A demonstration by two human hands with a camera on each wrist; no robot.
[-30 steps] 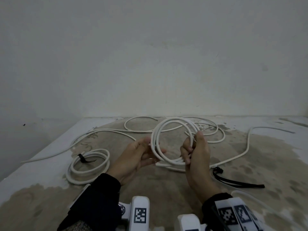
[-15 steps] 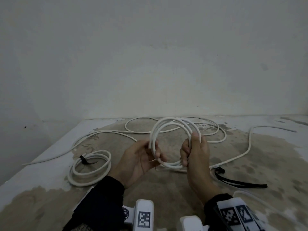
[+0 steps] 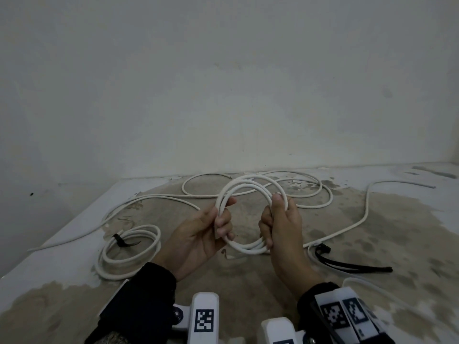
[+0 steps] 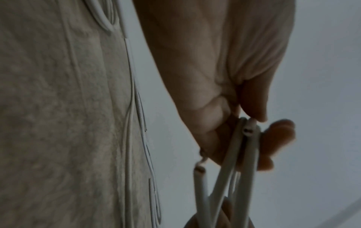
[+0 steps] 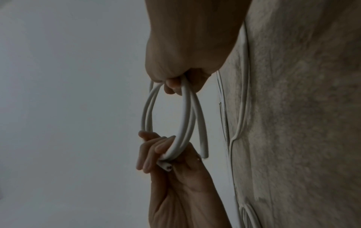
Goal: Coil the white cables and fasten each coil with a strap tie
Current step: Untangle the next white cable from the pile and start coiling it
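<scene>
Coil of white round cable (image 3: pixel 250 194) sits lifted above the stained beige surface (image 3: pixel 248 276), held between your two hands. Your left hand (image 3: pixel 198 234) curls its fingers and thumb around the coil's left side, and a cut cable end (image 4: pixel 246 131) pokes out at those fingertips. Your right hand (image 3: pixel 283 227) clenches the coil's right side. A finished white coil (image 3: pixel 129 249) with a black strap tie (image 3: pixel 123 242) lies to your left. Another loose black strap tie (image 3: pixel 347 264) lies to your right, near loose white cable (image 3: pixel 365 214) trailing over the surface.
</scene>
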